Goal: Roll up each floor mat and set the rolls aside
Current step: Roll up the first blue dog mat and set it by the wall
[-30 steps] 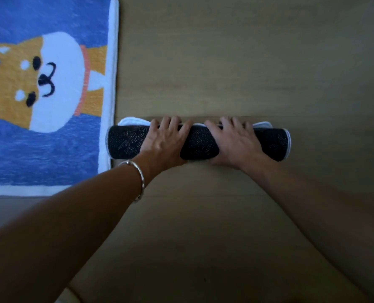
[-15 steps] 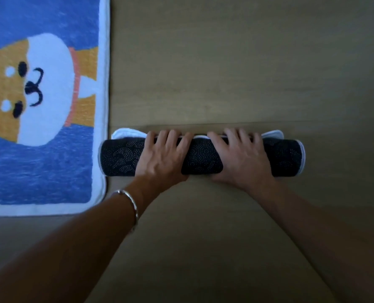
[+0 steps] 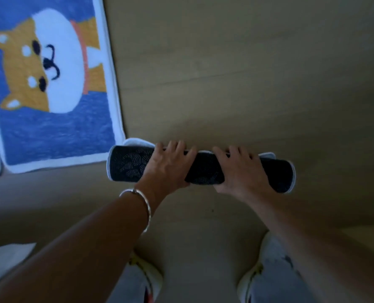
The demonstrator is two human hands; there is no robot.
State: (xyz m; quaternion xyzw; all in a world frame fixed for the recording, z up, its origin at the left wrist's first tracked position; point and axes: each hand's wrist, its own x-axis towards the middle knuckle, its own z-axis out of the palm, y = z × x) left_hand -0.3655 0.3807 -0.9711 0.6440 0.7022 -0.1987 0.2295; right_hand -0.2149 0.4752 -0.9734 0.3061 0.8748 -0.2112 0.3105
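rolled mat (image 3: 203, 171): lies sideways, long way left to right | fingers (image 3: 175, 147): curled over its top | left hand (image 3: 170, 167), right hand (image 3: 238, 169): both grip its middle, equally near | dog mat (image 3: 57, 132): flat, past left fingers

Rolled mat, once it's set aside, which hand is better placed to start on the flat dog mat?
Probably the left. The left hand grips the rolled mat nearer the dog mat; the right hand grips it toward the far end.
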